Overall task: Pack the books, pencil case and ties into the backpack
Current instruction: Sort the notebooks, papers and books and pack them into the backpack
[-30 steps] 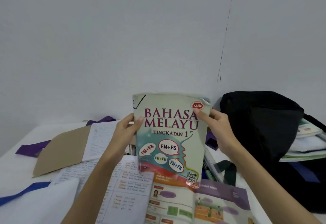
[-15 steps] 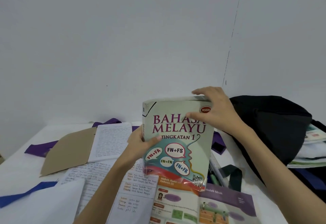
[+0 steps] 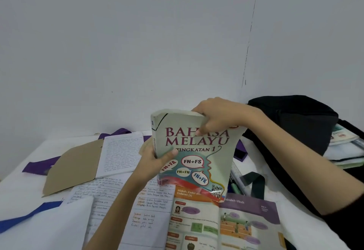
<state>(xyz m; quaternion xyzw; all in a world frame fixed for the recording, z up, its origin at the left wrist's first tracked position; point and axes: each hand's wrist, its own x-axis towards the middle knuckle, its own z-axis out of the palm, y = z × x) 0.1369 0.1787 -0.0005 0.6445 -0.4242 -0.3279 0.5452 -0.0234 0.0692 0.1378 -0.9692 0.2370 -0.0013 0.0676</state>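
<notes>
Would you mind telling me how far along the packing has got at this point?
Done: a few books already sit inside the open black backpack. In hand: the Bahasa Melayu textbook, upright, left hand on its spine edge, right hand over its top. Left: the open textbook, handwritten notebooks, purple ties and a blue tie lie on the table.

pale grey-green paperback textbook [image 3: 197,151] with maroon title lettering and a teal-and-red face graphic dotted with white speech bubbles; black fabric backpack [image 3: 295,127]; purple cloth ties [image 3: 39,166]; blue strap [image 3: 25,218]; brown cardboard notebook cover [image 3: 72,169]; open orange-and-purple illustrated book [image 3: 226,224].
</notes>
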